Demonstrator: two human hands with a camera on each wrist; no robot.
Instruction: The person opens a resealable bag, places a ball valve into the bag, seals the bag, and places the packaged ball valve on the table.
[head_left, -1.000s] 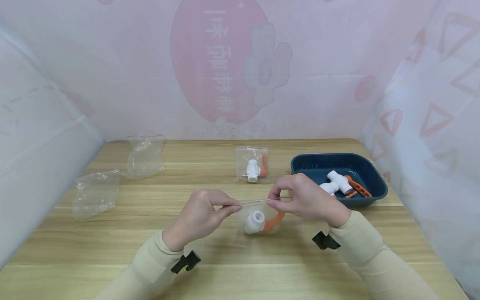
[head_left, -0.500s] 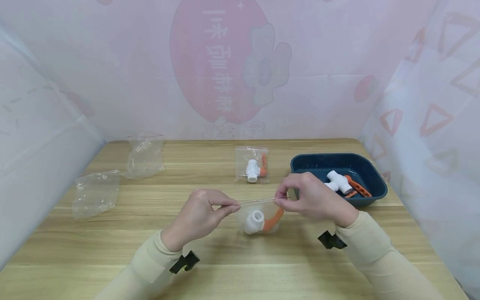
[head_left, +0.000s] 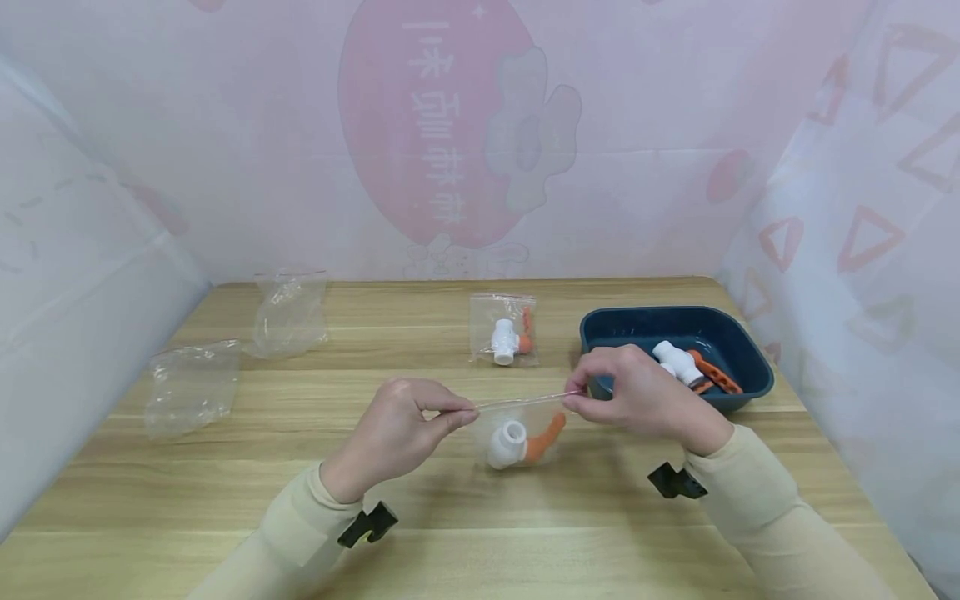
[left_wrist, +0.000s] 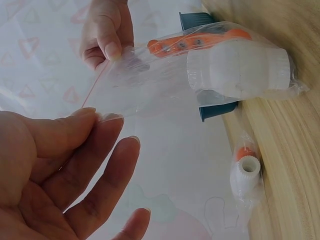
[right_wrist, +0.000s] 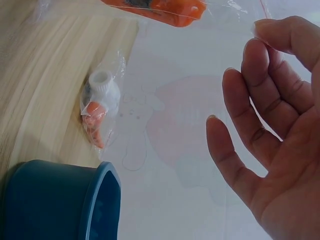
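A clear zip bag (left_wrist: 145,80) hangs between both hands, its top edge stretched level. Inside it lies a white plastic ball valve (head_left: 508,443) with an orange handle (head_left: 545,437). My left hand (head_left: 408,429) pinches the left corner of the bag's top between thumb and index finger. At the opposite corner, my right hand (head_left: 637,396) pinches the seal strip with thumb and index finger; its other fingers are spread in the right wrist view. The bag's lower end is close over the wooden table (head_left: 525,542).
Another bagged valve (head_left: 505,340) lies at the back middle. A dark blue tray (head_left: 675,315) with loose white valves (head_left: 678,363) stands behind the right hand. Two flat clear bags (head_left: 193,387) lie at the left. Patterned cloth walls (head_left: 637,208) border the table.
My right hand has slid rightward along the bag's top edge to its right corner. The left hand has stayed nearly still, and the bagged valve hangs in almost the same place.
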